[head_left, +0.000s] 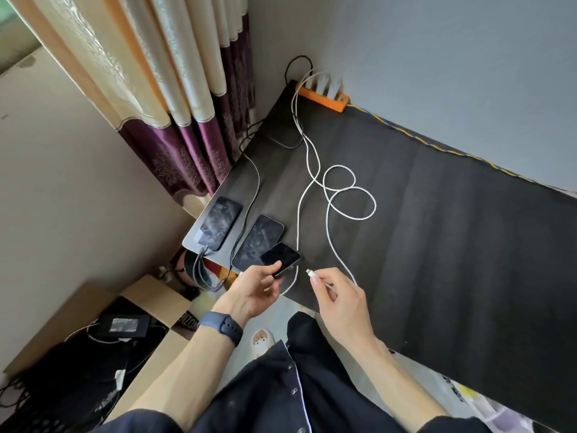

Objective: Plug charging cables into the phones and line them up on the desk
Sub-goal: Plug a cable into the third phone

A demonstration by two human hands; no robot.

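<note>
In the head view, the left hand point(260, 284) is clamped on a small dark phone point(281, 257), held just above the near edge of the counter point(437, 229) with its port end turned toward the right hand point(335, 293). The right hand pinches the white cable point(327, 214) just behind its plug point(309, 271), and the plug tip sits close to the phone's port but not yet in it.

The likeliest trouble is a misaligned push: if the plug meets the port at a slant it may scrape the edge or fail to seat. The phone is gripped only at one end, over the counter's edge, so a firm push could tip it out of the fingers toward the floor. The white cable also lies in two loose loops further back, which could snag or drag as it is pulled.

Two larger phones point(220, 222) point(259, 242) already lie face up, side by side near the left corner, each with a dark cable running from its near end. Their screens look smudged. The held phone is smaller, glossy and black. The cables lead back to an orange power strip point(324, 96) at the far corner.
</note>
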